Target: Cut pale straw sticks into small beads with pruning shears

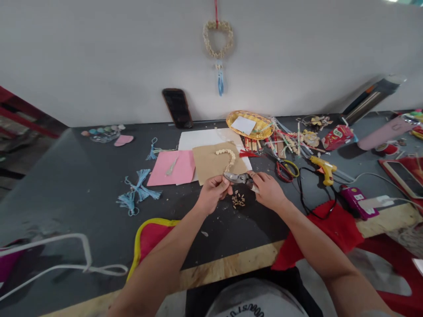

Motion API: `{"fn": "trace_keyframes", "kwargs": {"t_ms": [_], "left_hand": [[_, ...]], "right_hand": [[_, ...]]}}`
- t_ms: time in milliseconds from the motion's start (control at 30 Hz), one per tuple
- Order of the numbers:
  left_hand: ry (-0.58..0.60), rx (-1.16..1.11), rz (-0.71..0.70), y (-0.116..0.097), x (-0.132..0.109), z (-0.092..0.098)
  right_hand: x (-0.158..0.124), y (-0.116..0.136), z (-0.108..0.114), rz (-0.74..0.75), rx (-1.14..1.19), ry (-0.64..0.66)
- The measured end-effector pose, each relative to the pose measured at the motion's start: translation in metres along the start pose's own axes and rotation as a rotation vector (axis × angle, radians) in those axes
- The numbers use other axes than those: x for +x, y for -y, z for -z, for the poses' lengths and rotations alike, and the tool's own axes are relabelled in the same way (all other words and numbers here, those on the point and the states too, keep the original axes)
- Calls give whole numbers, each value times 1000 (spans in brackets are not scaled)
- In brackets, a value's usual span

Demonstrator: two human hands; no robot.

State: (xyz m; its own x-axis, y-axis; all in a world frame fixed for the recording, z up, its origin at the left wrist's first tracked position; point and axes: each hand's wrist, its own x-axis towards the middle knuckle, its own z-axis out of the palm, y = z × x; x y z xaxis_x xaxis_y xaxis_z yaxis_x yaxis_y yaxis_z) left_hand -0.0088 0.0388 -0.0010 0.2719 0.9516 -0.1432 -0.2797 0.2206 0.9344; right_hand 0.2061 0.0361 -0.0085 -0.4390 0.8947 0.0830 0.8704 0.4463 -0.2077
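My right hand (269,190) is wrapped round the handles of a pair of hand pruners (237,177), whose jaws point left. My left hand (211,193) is closed at the tips of the jaws, its thumb and fingers pinching something too small to make out. Below the pruners, between my hands, lies a loose cluster of short, light-brown cut pieces (238,199). Just beyond my hands, a curved row of pale small pieces (230,155) rests on a brown sheet of paper (206,160).
Left of the brown sheet are pink paper (158,165) and blue tassels (140,185). Scissors (284,171), a yellow glue gun (325,170) and a wicker basket (231,119) lie to the right and back. A phone (177,108) leans on the wall under a hanging heart wreath (206,39).
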Motion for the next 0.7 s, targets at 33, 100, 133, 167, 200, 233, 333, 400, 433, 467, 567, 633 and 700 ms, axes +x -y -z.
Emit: {"fn": "trace_keyframes", "kwargs": {"t_ms": [33, 100, 133, 167, 200, 233, 333, 400, 433, 467, 567, 633, 700], "left_hand": [[-12, 29, -35, 1, 0, 0], [-37, 101, -98, 3, 1, 0], [-52, 140, -120, 4, 2, 0], [-72, 179, -135, 6, 2, 1], [-98, 218, -145, 7, 2, 1], [-124, 254, -151, 8, 2, 2], [-184, 337, -169, 11, 2, 5], [-179, 331, -163, 11, 1, 6], [-165, 307, -148, 11, 1, 6], [-148, 277, -128, 10, 1, 6], [-104, 189, -66, 5, 2, 4], [-99, 156, -41, 2, 3, 3], [-107, 132, -21, 1, 3, 2]], "right_hand": [[0, 0, 0, -10, -2, -21], [1, -1, -1, -26, 4, -58], [2, -1, -1, -31, 11, -69], [2, -2, -1, -41, 18, -79], [2, -2, -1, -53, 24, -88], [3, -2, -1, -63, 28, -95], [3, -4, 1, -68, 38, -99], [3, -6, 2, -40, 48, -76], [3, -7, 3, -26, 51, -63], [3, -8, 4, -15, 52, -51], [3, -11, 6, 10, 54, -28], [3, -11, 6, 13, 63, -23], [3, -10, 6, 4, 69, -20]]}}
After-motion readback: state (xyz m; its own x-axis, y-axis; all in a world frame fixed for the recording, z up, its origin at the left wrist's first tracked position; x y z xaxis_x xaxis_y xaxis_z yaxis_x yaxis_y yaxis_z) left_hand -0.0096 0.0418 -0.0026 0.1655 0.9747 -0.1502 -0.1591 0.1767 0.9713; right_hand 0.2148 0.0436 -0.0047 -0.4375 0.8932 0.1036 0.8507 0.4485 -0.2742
